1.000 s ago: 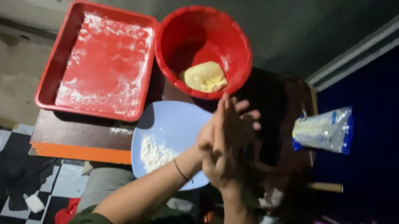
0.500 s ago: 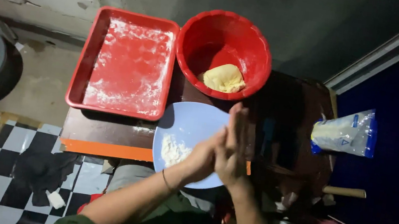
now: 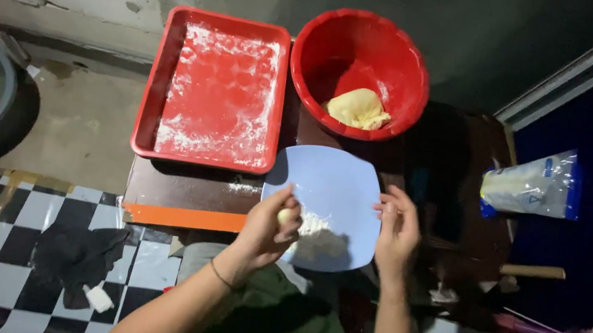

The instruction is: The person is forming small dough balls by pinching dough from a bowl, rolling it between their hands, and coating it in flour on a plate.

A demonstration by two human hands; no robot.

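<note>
Palms now split apart after pressing together, left hand (image 3: pixel 268 228) fingers curled around a small dough ball (image 3: pixel 285 217) over the floured blue plate (image 3: pixel 343 189), right hand (image 3: pixel 397 231) loose and empty, so rolling looks done, red tray (image 3: pixel 216 89) close by.

Layout: the plate (image 3: pixel 339 196) lies on the surface (image 3: pixel 177 192) nearest me; behind it the bowl (image 3: pixel 360 71), with dough (image 3: pixel 357 108) inside; the tray (image 3: pixel 214 89) left of the bowl; a bag (image 3: pixel 533 186) at far right.
</note>
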